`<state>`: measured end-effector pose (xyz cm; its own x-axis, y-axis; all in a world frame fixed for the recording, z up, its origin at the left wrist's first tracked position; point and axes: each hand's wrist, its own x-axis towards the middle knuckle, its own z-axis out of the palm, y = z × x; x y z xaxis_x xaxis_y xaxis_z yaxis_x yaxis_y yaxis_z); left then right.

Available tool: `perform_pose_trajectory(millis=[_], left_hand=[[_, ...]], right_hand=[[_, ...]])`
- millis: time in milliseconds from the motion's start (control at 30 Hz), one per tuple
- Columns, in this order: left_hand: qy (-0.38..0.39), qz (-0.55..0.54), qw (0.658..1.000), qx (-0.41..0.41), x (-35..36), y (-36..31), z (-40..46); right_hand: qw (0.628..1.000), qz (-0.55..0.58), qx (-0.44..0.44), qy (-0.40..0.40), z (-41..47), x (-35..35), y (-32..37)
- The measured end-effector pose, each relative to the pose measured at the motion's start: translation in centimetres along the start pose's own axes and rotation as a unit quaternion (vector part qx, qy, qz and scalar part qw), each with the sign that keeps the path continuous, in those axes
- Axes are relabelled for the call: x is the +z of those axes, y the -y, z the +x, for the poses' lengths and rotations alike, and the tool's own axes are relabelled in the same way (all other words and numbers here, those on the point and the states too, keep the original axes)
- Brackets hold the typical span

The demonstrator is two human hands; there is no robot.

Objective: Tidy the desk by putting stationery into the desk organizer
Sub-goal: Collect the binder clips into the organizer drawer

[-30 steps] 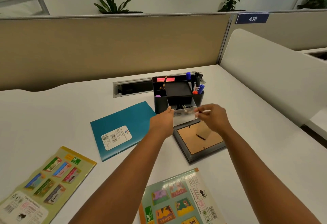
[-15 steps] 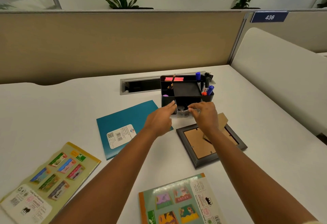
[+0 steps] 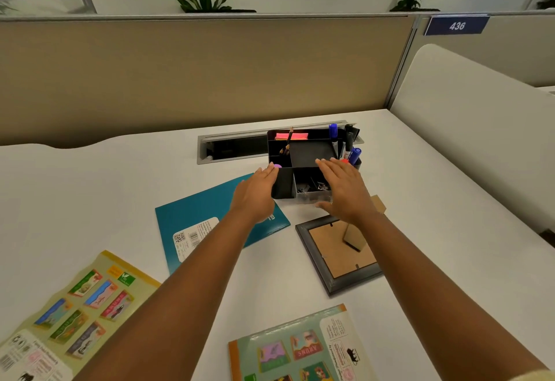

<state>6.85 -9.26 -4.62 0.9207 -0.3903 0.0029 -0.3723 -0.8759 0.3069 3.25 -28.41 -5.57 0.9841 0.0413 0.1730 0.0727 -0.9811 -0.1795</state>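
Head view, nearest first: a picture booklet point(image 3: 297, 350) lies at the near edge of the surface point(image 3: 450, 230), a yellow-green leaflet point(image 3: 69, 317) to its left. Farther in are a teal notebook point(image 3: 207, 221) and a face-down picture frame point(image 3: 339, 254) with its stand sticking up. Beyond them the left hand point(image 3: 255, 194) rests flat against the left side of the desk organizer point(image 3: 306, 164), fingers straight and together, holding nothing. The right hand point(image 3: 345, 191) hovers over the organizer's front right corner, fingers spread and empty. Half a second ago both hands pinched a small clear container at the organizer's front; now that container point(image 3: 312, 197) sits against the front compartment, with binder clips point(image 3: 315, 186) visible there, so that item looks delivered and the hands are releasing. Markers point(image 3: 345, 146), a pencil point(image 3: 286, 143) and pink sticky notes point(image 3: 291, 136) already stand in the rear compartments. The organizer sits just before the cable slot point(image 3: 234, 146), with the partition point(image 3: 210, 74) behind; open surface lies to the right.
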Motion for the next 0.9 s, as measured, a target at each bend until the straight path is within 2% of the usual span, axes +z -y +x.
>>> perform_pose_trajectory(millis=[67, 233, 567, 800, 833, 900], left_hand=[[-0.01, 0.0, 1.0, -0.002, -0.3, -0.1, 0.0], [-0.031, 0.001, 0.999, -0.013, -0.8, -0.4, 0.1], [-0.015, 0.012, 0.999, -0.03, -1.4, -1.1, 0.0], [-0.022, -0.002, 0.999, -0.023, -1.2, -1.0, 0.1], [-0.027, -0.012, 0.999, -0.023, -1.0, -1.0, 0.2], [-0.041, -0.067, 0.997, -0.028, -0.5, -0.7, 0.3]], right_hand=[[1.0, -0.022, 0.001, 0.014, 0.7, -0.1, 0.1], [0.999, 0.021, 0.028, 0.001, 1.7, -0.9, 0.9], [0.99, 0.014, 0.092, -0.105, 3.1, -0.1, 2.0], [0.984, -0.008, 0.109, -0.138, 3.8, 0.5, 2.3], [0.982, 0.01, 0.107, -0.152, 3.7, 0.8, 2.1], [0.964, 0.092, 0.095, -0.23, 3.0, 1.1, 1.7]])
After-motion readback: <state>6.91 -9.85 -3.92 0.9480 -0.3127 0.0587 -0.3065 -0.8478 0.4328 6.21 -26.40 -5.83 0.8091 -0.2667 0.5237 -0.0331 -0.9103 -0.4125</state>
